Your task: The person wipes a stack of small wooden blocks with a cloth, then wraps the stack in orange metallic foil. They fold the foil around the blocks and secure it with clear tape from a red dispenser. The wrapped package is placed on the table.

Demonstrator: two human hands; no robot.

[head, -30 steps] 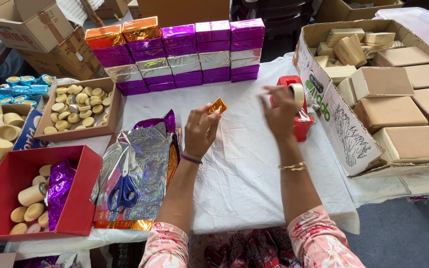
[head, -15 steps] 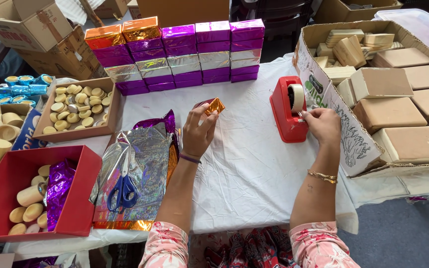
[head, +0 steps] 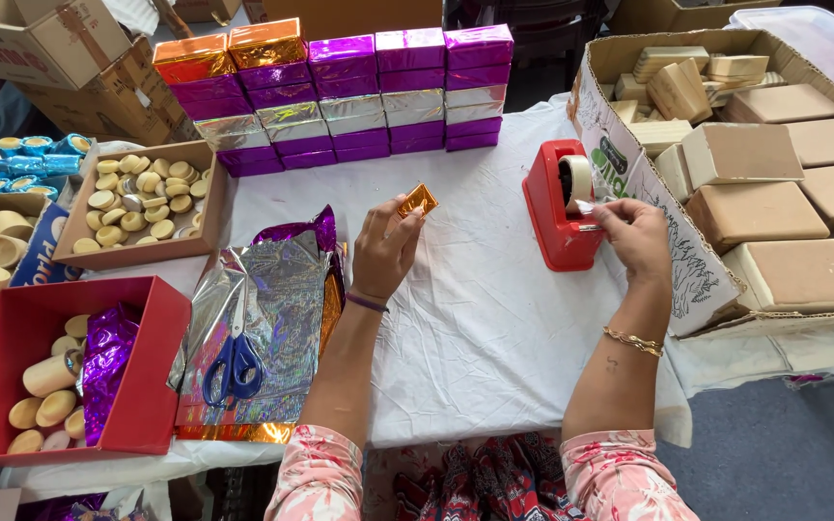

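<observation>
The left hand (head: 385, 249) pinches a small orange foil packet (head: 418, 200) between thumb and fingertips, lifted just above the white-covered desk (head: 475, 318) near the middle of the frame, its flat face turned up, seemingly so the folded foil stays shut. To its right, well apart from the packet, the right hand (head: 635, 234) is at the red tape dispenser (head: 554, 205), fingertips closed on the loose tape end at the cutter, apparently drawing off a strip. The dispenser stands just beside the big carton (head: 629, 178) of tan blocks at the right edge, within easy reach of that hand. Sheets of silver and purple foil (head: 277, 299) lie at lower left of centre with blue scissors (head: 234, 362) on top, close to the left forearm. Wrapped boxes (head: 340, 96) are stacked along the top.
</observation>
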